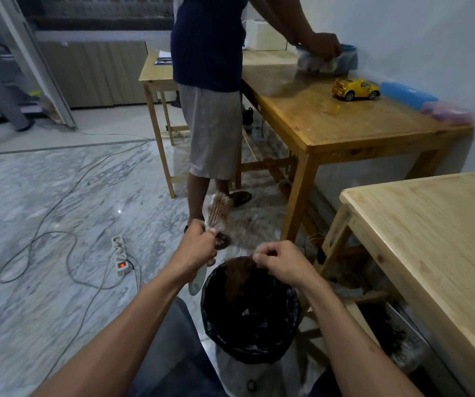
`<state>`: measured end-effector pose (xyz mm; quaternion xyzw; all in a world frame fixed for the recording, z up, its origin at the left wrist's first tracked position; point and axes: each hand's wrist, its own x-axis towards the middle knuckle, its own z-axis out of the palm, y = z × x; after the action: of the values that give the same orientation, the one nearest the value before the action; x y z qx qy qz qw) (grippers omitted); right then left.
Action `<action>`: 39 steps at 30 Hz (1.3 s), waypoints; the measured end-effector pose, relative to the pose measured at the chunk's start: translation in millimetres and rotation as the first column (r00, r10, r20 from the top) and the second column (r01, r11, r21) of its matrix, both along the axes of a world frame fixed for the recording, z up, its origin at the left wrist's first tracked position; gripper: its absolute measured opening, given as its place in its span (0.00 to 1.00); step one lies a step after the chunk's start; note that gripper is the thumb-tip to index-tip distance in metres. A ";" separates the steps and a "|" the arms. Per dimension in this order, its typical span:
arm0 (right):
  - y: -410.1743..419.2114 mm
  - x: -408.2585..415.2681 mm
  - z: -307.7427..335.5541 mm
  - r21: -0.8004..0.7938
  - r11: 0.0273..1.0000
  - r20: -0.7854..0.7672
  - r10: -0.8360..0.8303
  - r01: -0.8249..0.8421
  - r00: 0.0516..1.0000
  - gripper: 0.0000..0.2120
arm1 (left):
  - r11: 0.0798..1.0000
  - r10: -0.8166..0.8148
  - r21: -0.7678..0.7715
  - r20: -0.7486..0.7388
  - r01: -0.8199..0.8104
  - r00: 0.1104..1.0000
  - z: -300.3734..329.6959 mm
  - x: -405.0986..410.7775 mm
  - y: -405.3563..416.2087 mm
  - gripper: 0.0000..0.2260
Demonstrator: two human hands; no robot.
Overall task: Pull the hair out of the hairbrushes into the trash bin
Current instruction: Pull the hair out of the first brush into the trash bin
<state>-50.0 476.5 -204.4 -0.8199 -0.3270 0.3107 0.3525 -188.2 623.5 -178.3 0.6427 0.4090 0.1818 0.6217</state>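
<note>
your left hand (199, 247) is gripping the brush (216, 213) while your right hand (280, 263) is pinching hair (237, 272) over the bin (210, 316), and strands may be drifting past its rim.

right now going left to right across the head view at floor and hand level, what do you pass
power strip → left hand holding the hairbrush → trash bin → right hand pinching hair → pale wooden table
</note>
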 end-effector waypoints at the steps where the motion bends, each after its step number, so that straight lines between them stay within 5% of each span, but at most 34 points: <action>1: 0.4 0.4 1.9 -0.032 0.999 -0.022 0.008 -0.009 1.000 0.14 | 0.998 -0.059 0.027 -0.017 0.060 0.998 -2.6 0.1 -0.8 0.04; 4: 4.1 -2.7 9.0 0.041 0.997 -0.153 -0.062 0.069 0.986 0.33 | 0.971 -0.202 0.123 -0.038 0.205 0.979 -6.4 2.1 -6.5 0.06; 8: 6.7 -5.7 13.5 0.311 0.931 -0.497 -0.011 0.190 0.868 0.17 | 0.931 -0.310 0.186 -0.050 0.314 0.949 -4.9 5.2 -12.3 0.05; 14: 2.3 -9.4 -1.0 0.386 0.883 -0.447 -0.072 0.265 0.892 0.15 | 0.987 -0.157 -0.016 0.077 0.158 0.985 5.1 2.7 -3.7 0.04; 24: -8.4 -6.0 -8.0 0.335 0.939 -0.235 0.005 0.077 0.972 0.17 | 0.948 0.184 -0.280 0.093 -0.152 0.978 12.1 11.5 22.8 0.12; 29: -11.7 -2.8 -9.1 0.192 0.981 -0.170 0.044 -0.011 0.984 0.10 | 1.000 0.021 -0.022 0.019 -0.021 1.000 14.2 4.1 21.5 0.05; 33: -4.9 0.4 -2.7 -0.027 1.000 -0.171 -0.008 0.003 0.985 0.32 | 0.927 -0.274 0.228 -0.131 0.298 0.953 10.9 -3.1 5.5 0.04; 35: -2.6 -1.9 3.2 0.039 0.996 -0.156 -0.073 0.080 0.985 0.35 | 0.862 -0.333 0.320 -0.228 0.394 0.915 8.0 -4.5 2.6 0.04; 39: 4.8 -1.2 1.2 0.258 0.946 -0.433 -0.070 0.198 0.899 0.26 | 0.809 -0.310 0.413 -0.305 0.418 0.901 7.3 -4.8 -2.5 0.06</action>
<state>-51.1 481.3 -203.2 -0.6929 -0.2289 0.4013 0.5535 -192.9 621.0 -171.0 0.8564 0.2883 0.0788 0.4210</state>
